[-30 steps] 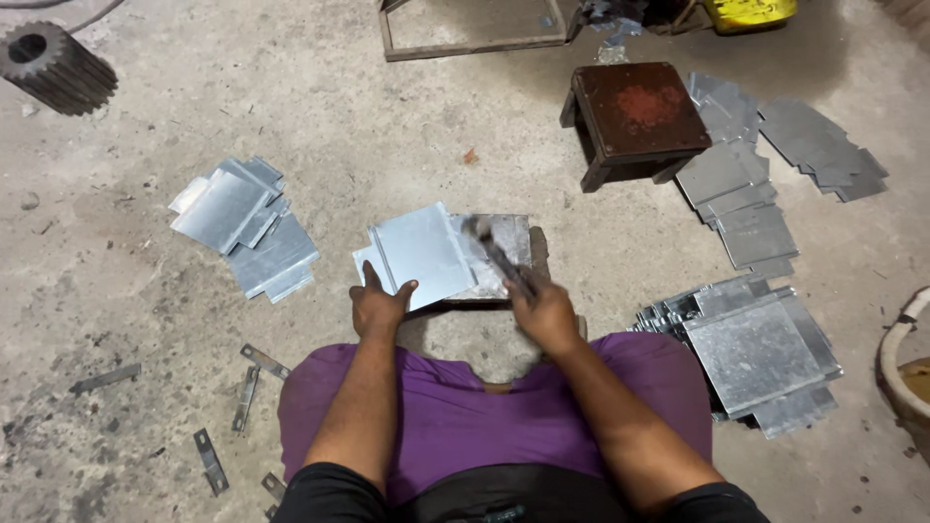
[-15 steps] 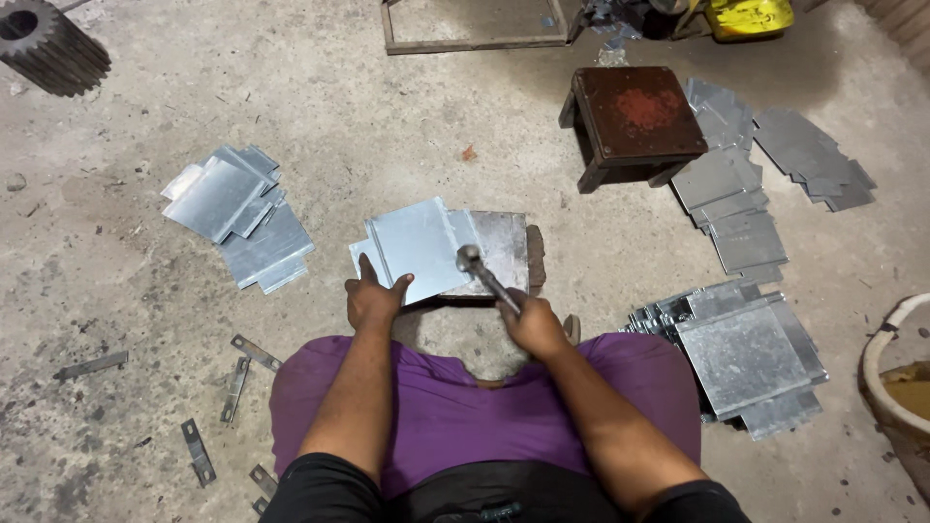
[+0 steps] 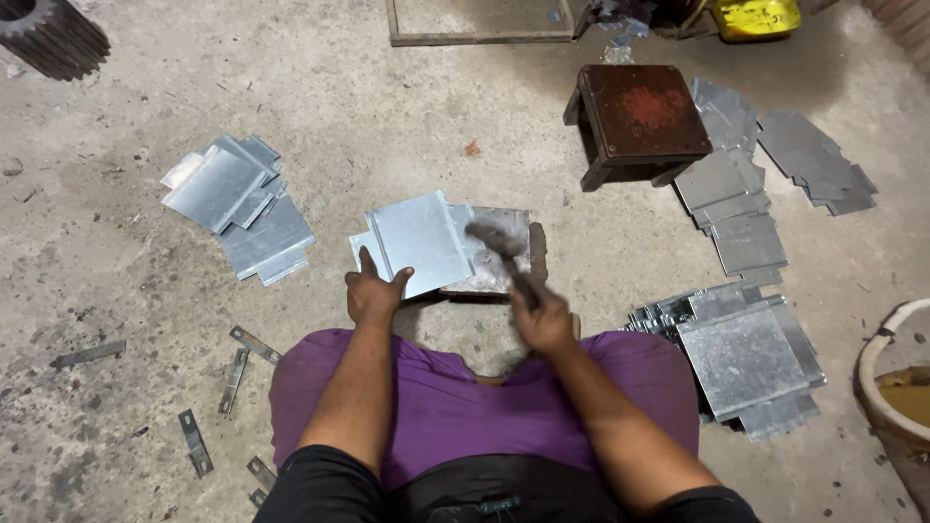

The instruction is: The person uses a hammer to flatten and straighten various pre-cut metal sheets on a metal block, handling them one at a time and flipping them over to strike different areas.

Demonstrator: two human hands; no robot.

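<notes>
One flat grey metal sheet (dull sheen) under left hand.

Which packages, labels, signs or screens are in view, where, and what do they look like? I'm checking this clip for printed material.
Yellow container: top edge, right of centre, beyond the dark red stool; boxy, bright yellow, cut off by the frame, any markings too small to tell.
No labels, signs or screens show.

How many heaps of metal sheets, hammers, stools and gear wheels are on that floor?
Heaps of grey galvanised metal sheets: 4
Blurred hammer in the right hand: 1
Rusty brown square stool: 1
Dark toothed gear wheel: 1
Total: 7
</notes>
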